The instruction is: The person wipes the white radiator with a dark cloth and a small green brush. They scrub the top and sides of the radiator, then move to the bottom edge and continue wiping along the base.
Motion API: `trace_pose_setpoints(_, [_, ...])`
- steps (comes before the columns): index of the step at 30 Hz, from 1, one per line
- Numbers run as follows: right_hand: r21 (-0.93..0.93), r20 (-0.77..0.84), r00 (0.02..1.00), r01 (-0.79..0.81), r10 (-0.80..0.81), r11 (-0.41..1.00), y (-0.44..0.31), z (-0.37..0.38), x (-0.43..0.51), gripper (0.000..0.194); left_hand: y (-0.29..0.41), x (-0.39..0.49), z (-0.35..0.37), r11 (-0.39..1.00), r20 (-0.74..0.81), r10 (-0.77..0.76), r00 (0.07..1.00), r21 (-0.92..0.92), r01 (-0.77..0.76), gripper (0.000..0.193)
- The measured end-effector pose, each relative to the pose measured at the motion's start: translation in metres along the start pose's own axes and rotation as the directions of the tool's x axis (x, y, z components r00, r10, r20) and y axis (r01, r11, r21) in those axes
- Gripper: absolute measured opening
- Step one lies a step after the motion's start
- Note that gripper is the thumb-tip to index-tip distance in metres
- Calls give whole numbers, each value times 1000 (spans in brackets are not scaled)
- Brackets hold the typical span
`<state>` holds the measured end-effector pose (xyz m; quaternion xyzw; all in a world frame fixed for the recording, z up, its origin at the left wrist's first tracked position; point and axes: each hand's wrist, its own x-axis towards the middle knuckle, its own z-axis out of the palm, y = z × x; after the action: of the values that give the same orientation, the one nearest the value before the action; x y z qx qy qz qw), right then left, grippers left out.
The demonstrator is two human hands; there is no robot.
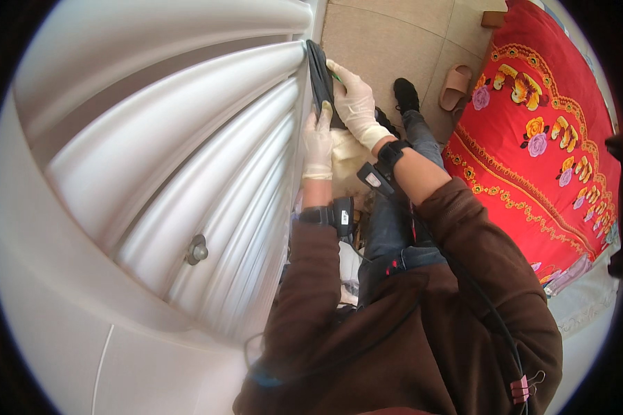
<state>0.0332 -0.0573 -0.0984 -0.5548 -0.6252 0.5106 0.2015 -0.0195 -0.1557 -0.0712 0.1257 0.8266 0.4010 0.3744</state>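
Note:
A dark grey cloth point(322, 78) lies folded lengthwise against the end of a white ribbed fixture point(176, 135), which looks like a column radiator. My left hand point(319, 140), in a thin whitish glove, grips the lower part of this cloth with the thumb on top. Gloved the same way, my right hand point(355, 104) is at the cloth's right edge, its fingers bent. A thin green object point(337, 78) shows between those fingers; most of it is hidden. Below the right hand hangs a cream cloth point(348, 148), partly covered by the wrist.
A metal knob point(197, 250) sticks out from the white fixture. To the right, a red floral cover point(529, 119) drapes over what may be a bed. A pink slipper point(455, 87) lies on the tiled floor point(384, 44) near my black shoe point(406, 94). A cable point(490, 306) runs along my right sleeve.

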Motion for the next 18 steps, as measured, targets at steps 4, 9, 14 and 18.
trace_pose_setpoints(4, [-95,134,978,-147,159,985,-3,12,-3,29,-6,6,-11,963,-29,-152,988,222,155,43])
trace_pose_setpoints(9, [4,275,920,-291,279,957,4,16,-46,29,-23,-34,-33,952,-14,-302,953,55,302,38])
trace_pose_setpoints(14, [238,148,960,-268,237,934,5,6,-48,30,-20,-41,-34,947,-10,-307,952,-104,305,28])
trace_pose_setpoints(18, [98,81,993,-98,90,990,4,-13,-25,31,-7,-18,-16,962,65,-267,962,-49,270,28])
